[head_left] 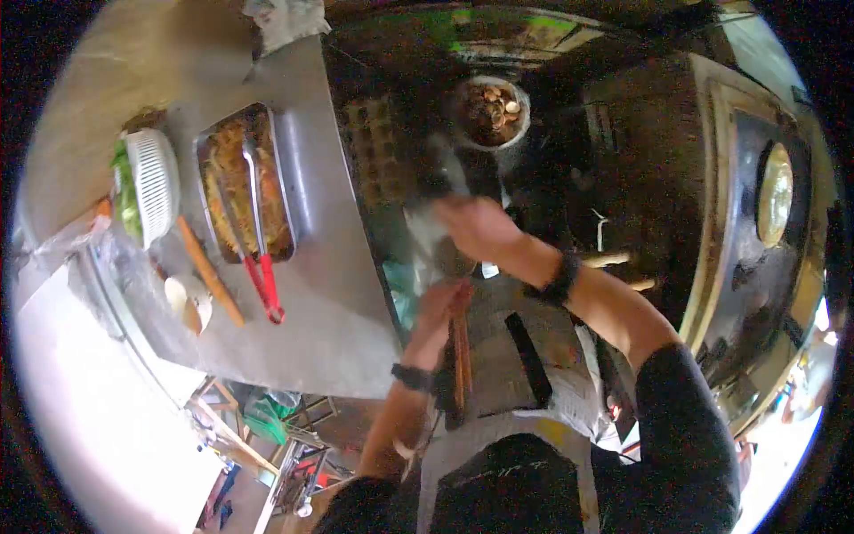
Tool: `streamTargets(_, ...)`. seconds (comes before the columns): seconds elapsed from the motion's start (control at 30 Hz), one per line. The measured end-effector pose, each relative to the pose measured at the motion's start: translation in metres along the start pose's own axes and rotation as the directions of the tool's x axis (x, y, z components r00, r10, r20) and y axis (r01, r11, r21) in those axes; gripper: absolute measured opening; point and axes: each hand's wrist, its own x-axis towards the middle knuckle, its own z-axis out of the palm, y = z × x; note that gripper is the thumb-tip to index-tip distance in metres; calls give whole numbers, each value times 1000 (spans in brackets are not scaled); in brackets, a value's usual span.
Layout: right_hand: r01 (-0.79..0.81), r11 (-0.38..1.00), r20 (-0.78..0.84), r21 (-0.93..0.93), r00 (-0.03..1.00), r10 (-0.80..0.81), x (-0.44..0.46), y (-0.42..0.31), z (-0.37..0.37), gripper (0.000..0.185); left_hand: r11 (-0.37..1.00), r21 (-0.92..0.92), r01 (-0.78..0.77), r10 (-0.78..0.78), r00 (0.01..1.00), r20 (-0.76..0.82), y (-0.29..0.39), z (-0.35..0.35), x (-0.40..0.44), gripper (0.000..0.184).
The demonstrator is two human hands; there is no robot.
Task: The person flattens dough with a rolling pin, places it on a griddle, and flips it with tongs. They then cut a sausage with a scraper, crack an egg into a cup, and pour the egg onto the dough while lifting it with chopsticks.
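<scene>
My left hand [436, 316] is closed, low in front of the apron. Thin reddish-brown sticks [461, 356], which look like chopsticks, run from its fingers down toward my body. My right hand [482, 233] is higher and further right, its fingers smeared by motion. Beside both hands is a pale, translucent plastic bag [425, 240]; whether the right hand touches it I cannot tell. A metal tray [201, 191] of shredded yellow-orange food stands on the steel counter to the left. Red-handled tongs [267, 285] rest across it.
A white basket [158, 187] with greens and a wooden rolling pin [210, 271] lie on the steel counter [329, 329]. Ahead stands a bucket [525, 120] holding what look like eggshells, near egg trays [375, 147]. At right, a round yellowish flatbread [775, 196] lies on a dark griddle [745, 205].
</scene>
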Motion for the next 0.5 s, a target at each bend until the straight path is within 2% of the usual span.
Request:
streamTargets(0.03, -17, 1000, -37, -5, 999, 17, 26, 19, 33, 26, 779, -628, -7, -91, 988, -124, 19, 14, -13, 21)
streamTargets(0.07, -26, 1000, -78, -12, 997, 25, 50, 31, 59, 26, 773, -634, 0, -96, 988, -118, 2, 15, -12, 21)
streamTargets(0.1, -26, 1000, -71, -16, 997, 25, 73, 29, 71, 26, 743, -647, 173, -265, 963, -46, -20, 13, -6, 20)
streamTargets(0.13, 38, 992, -62, -124, 997, -45, 97, 25, 81, 24, 684, -648, 336, -423, 906, 23, -36, 12, -3, 19)
streamTargets(0.23, 168, 930, 6, -328, 984, -175, 150, 25, 122, 22, 647, -655, 391, -464, 883, 69, -67, 21, -1, 19)
streamTargets(0.27, 183, 918, 27, -352, 982, -186, 164, 25, 139, 22, 647, -661, 380, -458, 887, 62, -63, 17, 1, 19)
streamTargets(0.33, 203, 896, 62, -395, 979, -195, 183, 29, 165, 21, 838, -404, 367, -395, 919, 17, -53, 13, 0, 19)
streamTargets(0.37, 212, 888, 83, -409, 977, -195, 190, 31, 176, 20, 837, -410, 362, -390, 921, 17, -55, 10, 0, 19)
streamTargets(0.43, 227, 875, 116, -427, 974, -195, 200, 35, 192, 19, 975, -196, 107, -110, 994, -5, -59, 7, -3, 20)
streamTargets(0.47, 235, 869, 132, -436, 971, -197, 203, 36, 198, 19, 974, -205, 100, -104, 995, -10, -63, 10, -1, 20)
streamTargets(0.5, 244, 866, 146, -437, 969, -200, 204, 36, 203, 18, 801, -545, 248, -280, 960, 26, -66, 16, 0, 20)
